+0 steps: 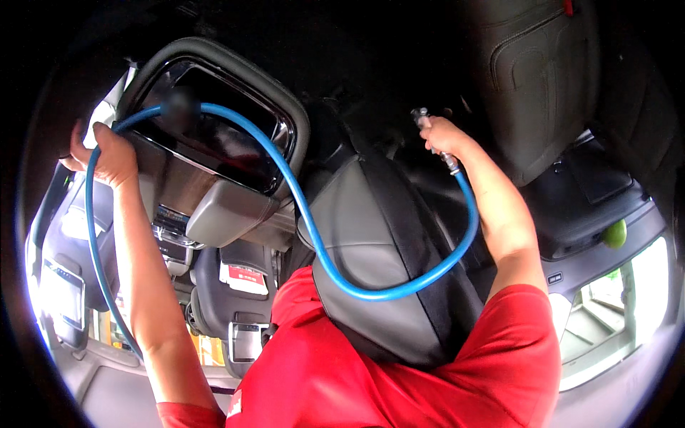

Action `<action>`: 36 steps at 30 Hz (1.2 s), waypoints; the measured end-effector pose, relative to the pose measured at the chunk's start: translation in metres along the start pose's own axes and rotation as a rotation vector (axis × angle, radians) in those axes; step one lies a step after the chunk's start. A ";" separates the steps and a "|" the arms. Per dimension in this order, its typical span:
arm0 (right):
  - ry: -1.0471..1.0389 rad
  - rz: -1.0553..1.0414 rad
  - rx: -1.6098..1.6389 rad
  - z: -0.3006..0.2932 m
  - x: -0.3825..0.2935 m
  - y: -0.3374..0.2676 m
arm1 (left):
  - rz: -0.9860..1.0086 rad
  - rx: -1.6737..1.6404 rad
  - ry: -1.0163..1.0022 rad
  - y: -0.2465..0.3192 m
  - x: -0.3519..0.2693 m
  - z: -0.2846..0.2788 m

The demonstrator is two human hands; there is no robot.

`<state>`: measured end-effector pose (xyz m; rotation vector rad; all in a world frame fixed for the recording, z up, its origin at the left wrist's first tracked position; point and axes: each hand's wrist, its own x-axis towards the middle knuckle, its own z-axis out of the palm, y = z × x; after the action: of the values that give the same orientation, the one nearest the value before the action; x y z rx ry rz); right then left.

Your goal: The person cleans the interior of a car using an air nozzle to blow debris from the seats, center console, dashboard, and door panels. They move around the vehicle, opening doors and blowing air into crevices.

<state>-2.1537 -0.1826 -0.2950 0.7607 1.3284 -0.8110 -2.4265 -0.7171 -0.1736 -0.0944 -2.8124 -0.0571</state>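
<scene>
In my right hand (444, 135) is a small metal air tool (421, 116), perhaps a blow gun; my fingers hide most of its body. A metal coupling (450, 163) joins its lower end to a blue air hose (369, 292). The hose dips in a wide loop over a grey and black seat part (369, 262), then rises in front of a glossy dark console panel (225, 134). At the far left my left hand (109, 155) holds the hose between thumb and fingers, and the hose hangs down beside my forearm.
Seat backs with screens (249, 342) stand in the lower left. A red and white printed sheet (245, 278) sits in one seat pocket. To the right are a grey leather seat (540, 96), a dark seat part (583, 192), a green object (614, 234) and a bright window (604, 310). The footwell is very dark.
</scene>
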 end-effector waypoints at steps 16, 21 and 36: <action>-0.050 -0.213 0.296 -0.025 -0.050 -0.054 | -0.065 -0.034 -0.023 0.021 -0.004 -0.014; -0.184 -0.411 0.398 -0.010 -0.010 -0.148 | -0.193 -0.157 0.037 0.045 0.004 -0.016; 0.122 -0.552 0.712 0.014 0.044 -0.264 | -0.202 -0.251 0.067 0.051 0.012 -0.023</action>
<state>-2.3692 -0.3349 -0.3415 1.0127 1.3804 -1.7566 -2.4263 -0.6669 -0.1462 0.1314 -2.7241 -0.4508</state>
